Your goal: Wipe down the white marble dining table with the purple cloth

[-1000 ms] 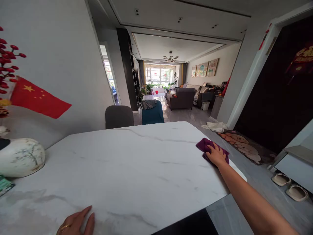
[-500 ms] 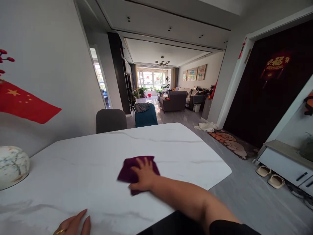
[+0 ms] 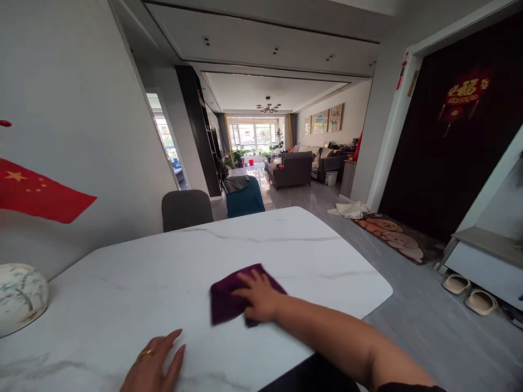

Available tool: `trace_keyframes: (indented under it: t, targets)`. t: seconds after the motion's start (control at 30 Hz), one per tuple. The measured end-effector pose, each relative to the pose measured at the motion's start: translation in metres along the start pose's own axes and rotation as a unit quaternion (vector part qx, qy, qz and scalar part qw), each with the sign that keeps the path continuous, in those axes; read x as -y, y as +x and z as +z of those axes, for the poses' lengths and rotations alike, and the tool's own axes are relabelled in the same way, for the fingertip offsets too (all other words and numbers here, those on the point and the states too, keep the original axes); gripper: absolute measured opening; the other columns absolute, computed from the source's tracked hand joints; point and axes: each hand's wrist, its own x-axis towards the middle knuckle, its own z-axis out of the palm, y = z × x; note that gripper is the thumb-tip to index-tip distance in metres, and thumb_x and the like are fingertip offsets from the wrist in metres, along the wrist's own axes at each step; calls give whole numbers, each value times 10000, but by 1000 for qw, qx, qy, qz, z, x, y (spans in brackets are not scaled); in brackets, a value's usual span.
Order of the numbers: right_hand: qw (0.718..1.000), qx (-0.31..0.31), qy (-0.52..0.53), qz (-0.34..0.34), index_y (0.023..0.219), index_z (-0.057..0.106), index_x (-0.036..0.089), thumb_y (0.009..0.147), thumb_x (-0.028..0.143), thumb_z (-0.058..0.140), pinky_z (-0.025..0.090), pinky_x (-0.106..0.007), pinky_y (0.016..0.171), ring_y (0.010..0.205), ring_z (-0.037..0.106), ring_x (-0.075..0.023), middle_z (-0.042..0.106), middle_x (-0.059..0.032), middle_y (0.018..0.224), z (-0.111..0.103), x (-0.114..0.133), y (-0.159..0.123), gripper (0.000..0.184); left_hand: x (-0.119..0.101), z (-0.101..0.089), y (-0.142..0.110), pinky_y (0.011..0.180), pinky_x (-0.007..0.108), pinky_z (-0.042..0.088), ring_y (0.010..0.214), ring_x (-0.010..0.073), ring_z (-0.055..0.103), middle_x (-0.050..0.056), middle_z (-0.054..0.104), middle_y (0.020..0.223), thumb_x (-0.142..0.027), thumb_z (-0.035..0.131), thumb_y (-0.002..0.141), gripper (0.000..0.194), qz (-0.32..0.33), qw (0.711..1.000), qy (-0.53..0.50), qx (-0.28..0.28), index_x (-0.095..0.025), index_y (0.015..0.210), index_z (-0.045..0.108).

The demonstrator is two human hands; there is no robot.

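Observation:
A dark purple cloth (image 3: 225, 296) lies spread on the white marble-patterned table (image 3: 171, 272). On its right part rests my right hand (image 3: 261, 298), palm down with the fingers spread, pressing the cloth flat rather than gripping it. My left hand (image 3: 153, 362), with a gold ring on one finger, is low in the view, nearer to me than the cloth. Its fingers stretch forward with a gap at the thumb, and it holds nothing. Whether its fingertips touch the tabletop is hard to tell.
A round painted vase (image 3: 22, 299) stands at the table's left end, below a small red flag (image 3: 44, 190). Beyond the far edge are a grey chair (image 3: 187, 209) and a teal chair (image 3: 245, 197). Slippers (image 3: 481, 302) lie on the floor at right.
My right hand and the cloth have slid to the right across the table. My left hand has come further into view, up and to the right. The camera view has shifted slightly.

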Motion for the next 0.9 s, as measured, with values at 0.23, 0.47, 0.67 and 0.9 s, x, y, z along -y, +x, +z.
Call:
trace_keyframes:
  t: [0.23,0.47,0.67,0.9]
  targets:
    - [919,-156,-83,353,1583,401,402,875,351,617,146,-677,1206,1584,71,-427,41,-55,1752,-78,-172,-66,742,-104,33,46,1036,485,540,1204,317,660,140,706,1288,-202,517,963,285,173,961,100,189,-205,1154,729]
    - [802,-243,-142,528,1588,381,410,958,611,464,258,-681,1161,1554,197,-422,117,-60,1736,-107,-284,-85,666,-147,67,72,1040,531,516,1200,355,637,223,659,1330,-263,538,1010,338,250,896,116,350,-110,1278,674]
    - [755,-282,-123,578,1534,480,369,924,510,531,297,-628,1140,1483,329,-428,219,-123,1693,-115,-290,-10,628,-135,100,83,818,397,557,994,303,684,171,725,1098,-281,580,991,246,227,868,85,433,-133,1139,710]
    - [858,-218,-95,456,1553,460,347,907,451,575,203,-629,1189,1552,207,-428,149,-126,1725,-72,-169,167,664,-114,128,77,648,306,446,701,213,600,68,634,698,-280,526,995,246,195,894,-48,402,-184,839,690]
